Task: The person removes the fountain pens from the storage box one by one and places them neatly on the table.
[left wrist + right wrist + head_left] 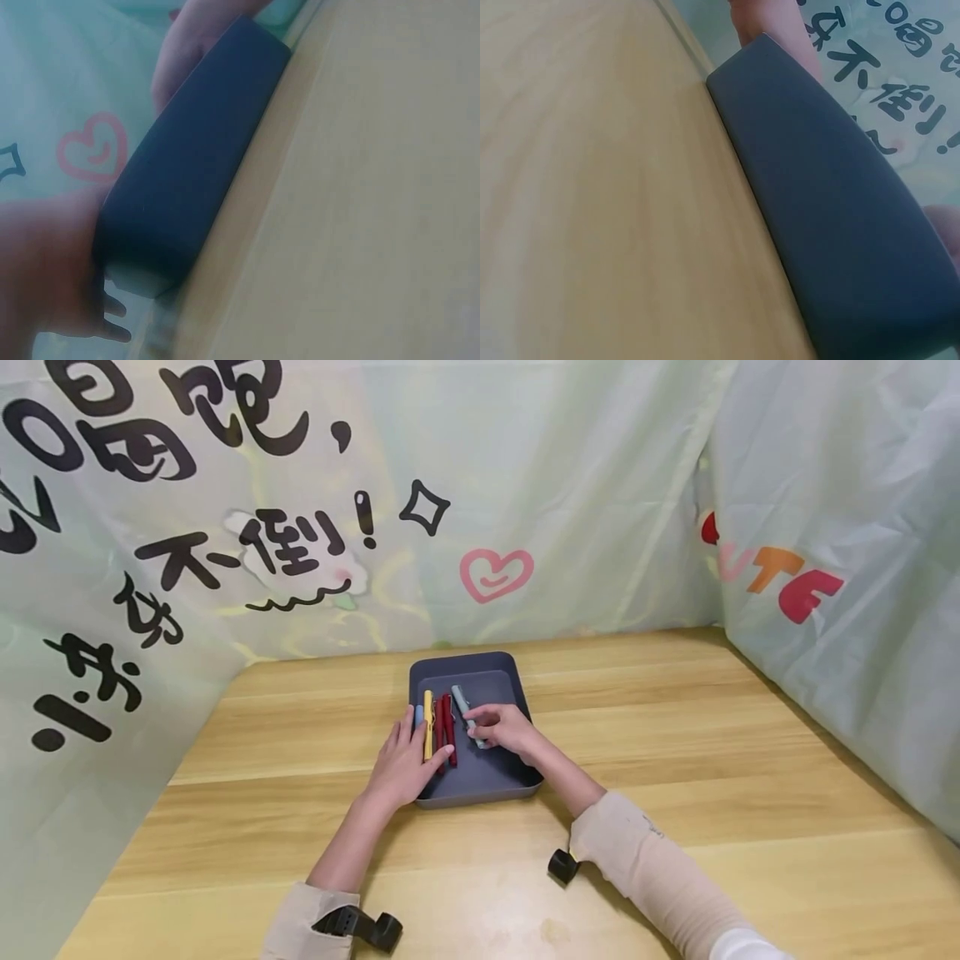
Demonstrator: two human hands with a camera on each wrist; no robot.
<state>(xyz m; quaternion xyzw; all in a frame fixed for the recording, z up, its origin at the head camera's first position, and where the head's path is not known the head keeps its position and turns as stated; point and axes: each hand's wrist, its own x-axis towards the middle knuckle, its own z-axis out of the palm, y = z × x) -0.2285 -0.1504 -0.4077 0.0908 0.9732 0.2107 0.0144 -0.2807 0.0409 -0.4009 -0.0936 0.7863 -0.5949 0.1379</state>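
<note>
The pale gray pen (460,697) is inside the dark tray (495,779), at the center of the head frame, lying at a slant with its upper end toward the upper left. The right hand (504,727) grasps this pen, with the thumb and bent fingers pinching its lower half; the grip on one side probably serves to control the pen's angle without disturbing the other pens. Two red pens (449,718) lie side by side to the left of it, followed by a yellow pen (429,703) and, at the left wall, a blue item (419,712) mostly covered by fingers. The left hand (399,767) is not clenched: its fingers extend over the left rim, and its thumb reaches across the lower ends of the red pens. This placement appears to steady the tray and keep the row together; whether the thumb bears on the pens cannot be determined. The tray rests on the wooden tabletop (675,727), whose flat support presumably limits tipping. Both wrist views show chiefly the tray's outer wall, which conceals the pens.
</note>
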